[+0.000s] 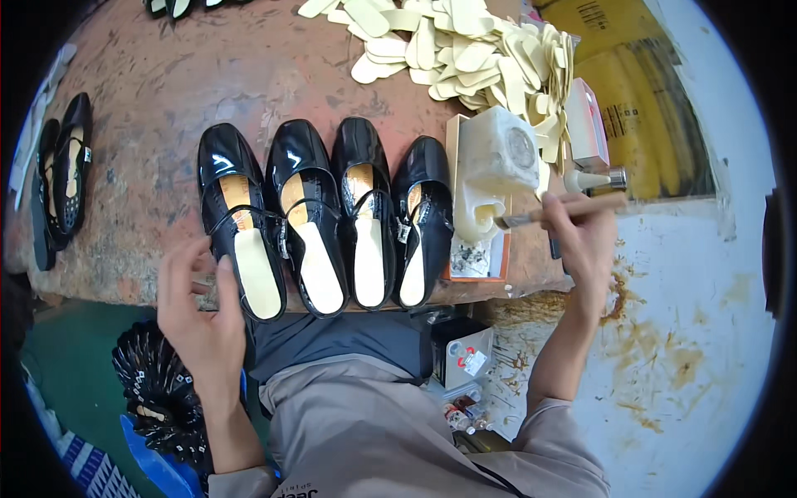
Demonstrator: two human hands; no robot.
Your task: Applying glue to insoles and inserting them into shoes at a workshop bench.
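Head view looked straight down on a worn reddish bench [166,108] with four glossy black strap shoes [328,224] lined up side by side at its near edge, heels toward the person and toes pointing to 12 o'clock, so that the pale insoles inside them faced up within easy reach. The left hand [199,307] sat at 7 o'clock from the row, fingers spread and open, its fingertips touching the heel end of the leftmost shoe [237,224], apparently steadying it. The right hand [585,249], at 3 o'clock from the shoes, was closed around the wooden handle of a brush [556,212], whose bristle end reached to 9 o'clock and rested against a white glue pot [498,166] crusted with pale drips; the pot stood on a small board just right of the fourth shoe, probably so the brush had little way to travel. At 12 o'clock lay a loose heap of cream insole pieces [465,46], and a pinkish box [585,124] stood at 2 o'clock. Another pair of black shoes [62,178] lay well apart at 9 o'clock. More shoes at the top edge were cut off by the frame, the yellow carton [639,91] beyond the bench was only partly seen, the dark beaded object [162,390] by the left knee was hard to identify, and whether the bristles carried glue could not be told.
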